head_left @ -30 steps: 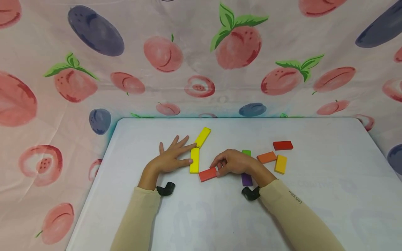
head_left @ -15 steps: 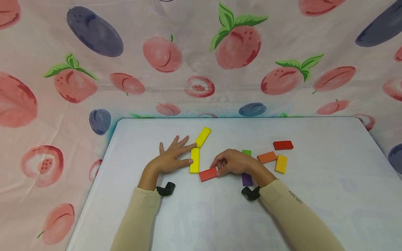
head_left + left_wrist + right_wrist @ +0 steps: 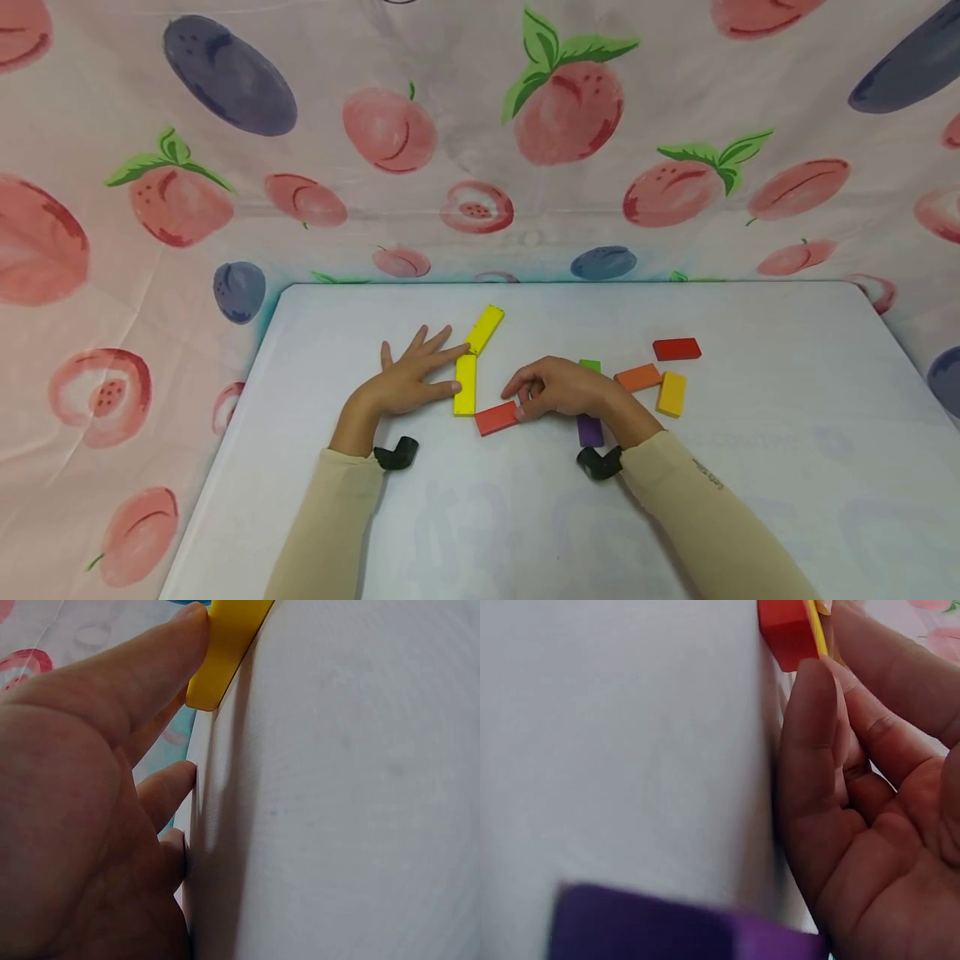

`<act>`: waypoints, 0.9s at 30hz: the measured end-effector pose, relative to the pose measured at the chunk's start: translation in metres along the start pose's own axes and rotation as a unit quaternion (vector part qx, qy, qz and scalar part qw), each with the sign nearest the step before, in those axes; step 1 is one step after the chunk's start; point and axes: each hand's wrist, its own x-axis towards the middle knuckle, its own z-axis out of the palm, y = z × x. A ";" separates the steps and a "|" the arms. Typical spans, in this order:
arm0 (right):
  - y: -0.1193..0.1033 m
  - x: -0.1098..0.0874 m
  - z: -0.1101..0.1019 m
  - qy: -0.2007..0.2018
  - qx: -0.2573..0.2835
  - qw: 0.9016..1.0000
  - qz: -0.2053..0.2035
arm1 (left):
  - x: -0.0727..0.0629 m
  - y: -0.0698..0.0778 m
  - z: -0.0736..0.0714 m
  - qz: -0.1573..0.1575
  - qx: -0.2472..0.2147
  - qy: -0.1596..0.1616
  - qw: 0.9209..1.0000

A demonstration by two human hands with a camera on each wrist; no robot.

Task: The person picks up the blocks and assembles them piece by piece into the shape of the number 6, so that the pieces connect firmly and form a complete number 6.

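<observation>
Spread fingers of the left hand (image 3: 405,382) touch 2 yellow blocks: thumb on the near yellow block (image 3: 463,403), index finger where it meets the slanted yellow block (image 3: 487,327). Curled fingers of the right hand (image 3: 561,387) sit at the light red block (image 3: 495,418), just beside the near one's lower end; whether they pinch it, I cannot tell. Farther right, an orange block (image 3: 637,377), amber block (image 3: 671,394) and dark red block (image 3: 677,349) lie on the white table (image 3: 787,483).

On the table (image 3: 495,533), the left hand (image 3: 405,379) lies partly over two blocks (image 3: 465,400). Rightward come a single block (image 3: 495,419), the right hand (image 3: 562,386) with one block behind (image 3: 590,365) and another before it (image 3: 590,432), then three clustered blocks (image 3: 637,377).
</observation>
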 end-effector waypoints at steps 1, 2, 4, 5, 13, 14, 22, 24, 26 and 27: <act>0.001 -0.001 0.000 0.001 0.007 1.000 -0.001 | 0.000 0.000 0.000 0.001 -0.001 0.000 1.000; 0.001 -0.001 0.000 0.001 0.014 1.000 -0.003 | 0.000 0.000 0.000 0.002 -0.001 0.001 1.000; 0.002 -0.004 -0.001 0.007 0.022 1.000 -0.006 | 0.000 0.000 0.000 0.003 -0.001 0.001 1.000; 0.002 -0.005 -0.001 0.012 0.023 1.000 -0.007 | 0.000 0.000 0.000 0.003 0.000 0.000 1.000; 0.007 -0.027 -0.008 0.113 -0.009 0.994 -0.012 | -0.001 0.000 0.000 0.004 0.002 -0.004 1.000; 0.008 -0.030 -0.010 0.126 -0.015 0.992 -0.017 | -0.001 0.000 0.000 0.004 0.002 -0.004 1.000; 0.018 -0.055 -0.026 0.190 -0.074 0.978 -0.053 | -0.001 0.000 0.000 0.009 -0.001 -0.004 1.000; 0.020 -0.058 -0.028 0.190 -0.082 0.977 -0.057 | -0.001 0.000 0.000 0.008 -0.001 -0.004 1.000; 0.023 -0.061 -0.029 0.188 -0.090 0.976 -0.062 | -0.001 0.000 -0.001 0.010 -0.002 -0.004 1.000; 0.025 -0.062 -0.030 0.186 -0.095 0.976 -0.063 | 0.000 0.000 -0.001 0.011 -0.002 -0.004 1.000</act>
